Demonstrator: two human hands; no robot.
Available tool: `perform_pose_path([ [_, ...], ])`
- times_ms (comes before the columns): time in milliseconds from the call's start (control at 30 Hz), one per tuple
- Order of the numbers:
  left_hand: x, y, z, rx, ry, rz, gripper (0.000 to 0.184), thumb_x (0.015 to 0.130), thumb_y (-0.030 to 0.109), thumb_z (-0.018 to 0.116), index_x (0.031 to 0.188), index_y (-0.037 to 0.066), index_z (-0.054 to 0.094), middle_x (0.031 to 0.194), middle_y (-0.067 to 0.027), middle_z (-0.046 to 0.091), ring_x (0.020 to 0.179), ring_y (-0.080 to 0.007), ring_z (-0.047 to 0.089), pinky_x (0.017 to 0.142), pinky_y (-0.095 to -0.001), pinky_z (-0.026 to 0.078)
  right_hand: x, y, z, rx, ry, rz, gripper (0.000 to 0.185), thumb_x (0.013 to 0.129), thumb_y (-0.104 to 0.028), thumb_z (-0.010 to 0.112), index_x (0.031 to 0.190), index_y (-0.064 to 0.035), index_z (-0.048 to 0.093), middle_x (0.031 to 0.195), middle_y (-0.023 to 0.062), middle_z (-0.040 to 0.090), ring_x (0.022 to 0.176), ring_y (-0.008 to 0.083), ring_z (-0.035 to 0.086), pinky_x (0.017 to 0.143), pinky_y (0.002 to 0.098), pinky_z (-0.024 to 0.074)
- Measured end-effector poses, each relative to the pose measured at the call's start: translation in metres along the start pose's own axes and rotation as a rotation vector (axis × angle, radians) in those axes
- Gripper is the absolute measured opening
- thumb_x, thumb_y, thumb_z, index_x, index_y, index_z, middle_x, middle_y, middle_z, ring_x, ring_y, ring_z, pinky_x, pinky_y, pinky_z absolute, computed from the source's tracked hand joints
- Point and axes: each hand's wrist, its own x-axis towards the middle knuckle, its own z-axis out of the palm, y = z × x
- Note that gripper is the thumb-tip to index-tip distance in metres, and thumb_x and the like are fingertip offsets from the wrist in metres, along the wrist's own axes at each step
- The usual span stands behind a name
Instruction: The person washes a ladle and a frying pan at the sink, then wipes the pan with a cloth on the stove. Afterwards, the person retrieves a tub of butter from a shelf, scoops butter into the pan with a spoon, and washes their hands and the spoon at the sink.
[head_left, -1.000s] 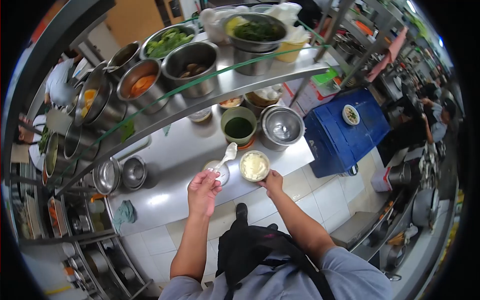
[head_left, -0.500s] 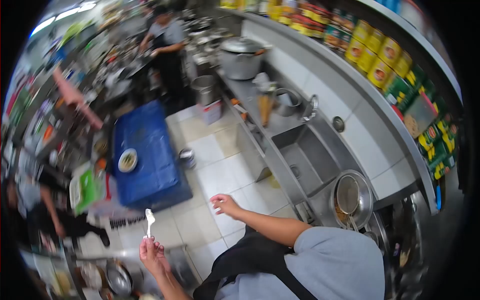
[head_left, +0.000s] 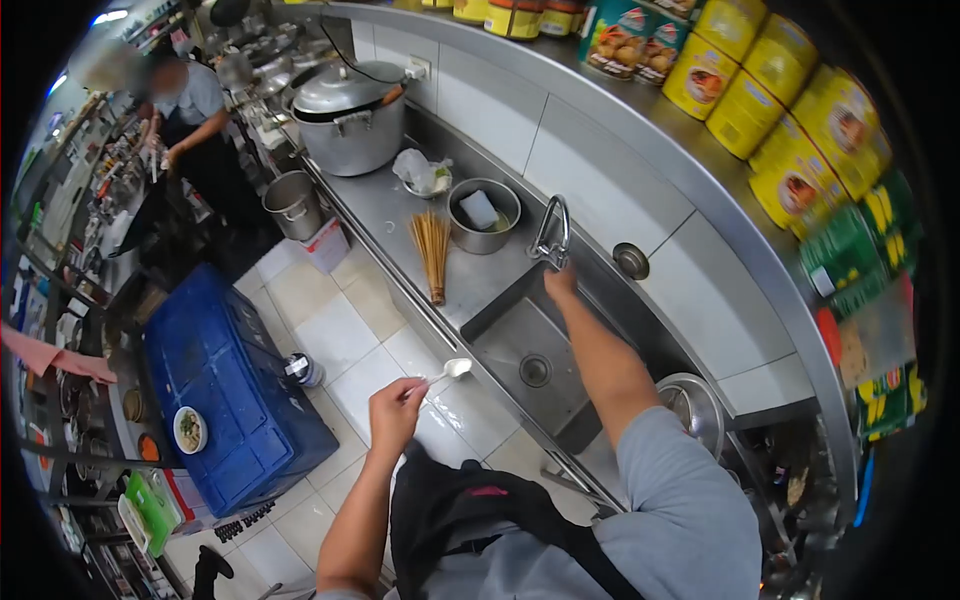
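Observation:
My left hand (head_left: 397, 408) pinches the handle of a white-coated spoon (head_left: 456, 369), held over the floor at the sink's front edge. My right hand (head_left: 560, 281) reaches across the steel sink (head_left: 520, 325) to the base of the curved faucet (head_left: 552, 235). Its fingers are closed at the faucet, partly hidden by the tap and blur. No water stream shows. Left of the faucet, a steel pot (head_left: 484, 215) holds a pale block, and a bundle of thin sticks (head_left: 431, 255) lies on the counter.
A large lidded pot (head_left: 350, 125) stands farther along the counter. Behind the front-left floor area is a blue chest (head_left: 235, 390) bearing a bowl (head_left: 190, 430). A co-worker (head_left: 200, 130) stands at the upper left. Yellow cans (head_left: 765, 100) line the shelf above.
The view has swung from the prep table to the sink. The tub seen in my right hand earlier is gone from it, and that hand has moved to the faucet. My left hand still holds the spoon.

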Motion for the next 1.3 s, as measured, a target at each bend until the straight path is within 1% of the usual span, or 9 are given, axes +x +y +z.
perform_pose_path([
  [400,0.199,-0.101,0.189,0.017,-0.302,0.062,0.01,0.08,0.01,0.069,0.087,0.006,0.074,0.077,-0.0155,0.07,0.073,-0.0278,0.07,0.067,-0.0362,0.054,0.035,0.008,0.01,-0.098,-0.066,-0.409,0.04,0.089,-0.006,0.049,0.128,-0.0044,0.057,0.125,0.0174,0.062,0.117,0.0289,0.059,0.1,0.0377,0.0451],
  [500,0.218,-0.106,0.256,-0.007,-0.307,-0.151,0.014,0.077,0.017,0.07,0.084,0.006,0.074,0.082,-0.0165,0.07,0.079,-0.031,0.07,0.072,-0.0397,0.054,-0.005,0.027,0.03,-0.162,-0.074,-0.563,0.053,0.093,-0.02,0.053,0.142,-0.0026,0.042,0.147,0.0202,0.041,0.133,0.0337,0.044,0.11,0.0403,0.0347],
  [633,0.231,-0.077,0.315,0.048,-0.371,-0.534,0.033,0.076,0.032,0.071,0.09,0.002,0.072,0.089,-0.022,0.071,0.087,-0.0348,0.07,0.077,-0.0414,0.055,-0.034,0.062,0.067,-0.007,0.191,0.226,0.055,0.094,-0.035,0.052,0.138,-0.004,0.045,0.14,0.0198,0.048,0.127,0.0329,0.05,0.107,0.0443,0.0377],
  [700,0.228,-0.077,0.335,0.055,-0.468,-0.594,0.039,0.076,0.034,0.071,0.091,-0.002,0.071,0.091,-0.0239,0.07,0.089,-0.0354,0.07,0.078,-0.0418,0.055,-0.036,0.07,0.055,0.931,-0.352,0.926,0.045,0.094,-0.037,0.047,0.126,-0.0051,0.052,0.123,0.0175,0.059,0.113,0.0312,0.059,0.097,0.0455,0.047],
  [900,0.222,-0.116,0.354,0.089,-0.723,-0.625,0.044,0.079,0.037,0.069,0.095,-0.004,0.069,0.099,-0.0257,0.069,0.092,-0.0343,0.07,0.079,-0.0427,0.055,-0.024,0.15,0.091,1.028,-0.512,0.96,0.04,0.095,-0.034,0.042,0.111,-0.001,0.057,0.11,0.0163,0.064,0.1,0.0297,0.065,0.086,0.0454,0.0538],
  [967,0.215,-0.162,0.367,0.488,-1.113,0.375,0.037,0.079,0.032,0.067,0.096,-0.001,0.07,0.097,-0.023,0.07,0.091,-0.0334,0.07,0.073,-0.0441,0.055,-0.028,0.143,0.095,1.104,-0.567,1.009,0.039,0.095,-0.031,0.042,0.11,0.0007,0.058,0.11,0.0168,0.064,0.098,0.0301,0.065,0.087,0.045,0.0539],
  [1000,0.208,-0.166,0.366,0.478,-1.133,0.371,0.037,0.079,0.032,0.067,0.096,-0.001,0.07,0.097,-0.023,0.07,0.091,-0.0334,0.07,0.073,-0.0441,0.055,-0.033,0.137,0.095,1.219,-0.562,1.048,0.037,0.096,-0.029,0.043,0.109,0.0014,0.059,0.109,0.0167,0.064,0.097,0.0303,0.065,0.088,0.0444,0.0537],
  [1067,0.208,-0.162,0.362,0.257,-0.928,-0.35,0.042,0.081,0.034,0.061,0.102,-0.002,0.07,0.106,-0.0229,0.068,0.103,-0.0343,0.066,0.084,-0.0419,0.053,-0.037,0.134,0.101,1.181,-0.594,1.026,0.032,0.096,-0.022,0.043,0.112,0.0011,0.059,0.108,0.0172,0.064,0.097,0.0312,0.064,0.091,0.0439,0.0524],
  [1300,0.187,-0.142,0.31,0.082,-0.777,-0.704,0.042,0.077,0.031,0.064,0.099,-0.003,0.069,0.098,-0.0225,0.069,0.09,-0.0305,0.07,0.073,-0.0389,0.054,-0.046,0.155,0.108,0.823,-0.452,0.847,0.022,0.096,-0.017,0.046,0.109,-0.0032,0.058,0.101,0.0156,0.065,0.094,0.0267,0.065,0.081,0.0398,0.0537],
])
